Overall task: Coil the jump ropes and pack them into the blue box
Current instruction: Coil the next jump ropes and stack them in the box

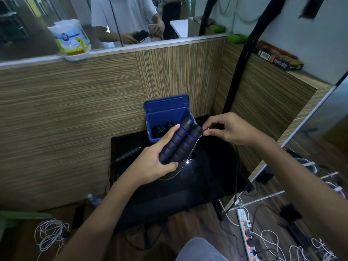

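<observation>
A glossy black tabletop carries the open blue box at its far edge and a black jump-rope handle near its left edge.

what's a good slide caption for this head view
Left hand grips two black foam jump-rope handles while right hand pinches the thin rope, open blue plastic box behind.

white power strip and loose cables on the wood floor, tissue pack on the ledge
</observation>
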